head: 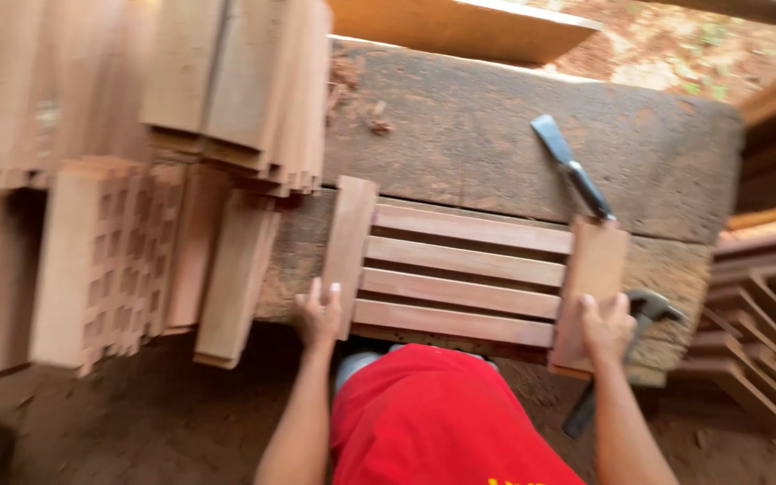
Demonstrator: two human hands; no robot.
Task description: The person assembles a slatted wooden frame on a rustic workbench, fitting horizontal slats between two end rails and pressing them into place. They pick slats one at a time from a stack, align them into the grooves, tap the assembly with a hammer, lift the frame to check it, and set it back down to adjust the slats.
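Two hands [318,316] [605,325], four-slat frame [464,274], one chisel [573,168]

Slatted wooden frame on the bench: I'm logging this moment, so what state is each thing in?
Slatted wooden frame: flat on the workbench, four slats between two end pieces.
Left hand: gripping the left end piece.
Right hand: gripping the right end piece.
Chisel: lying loose.
Hammer: untouched at the bench edge.
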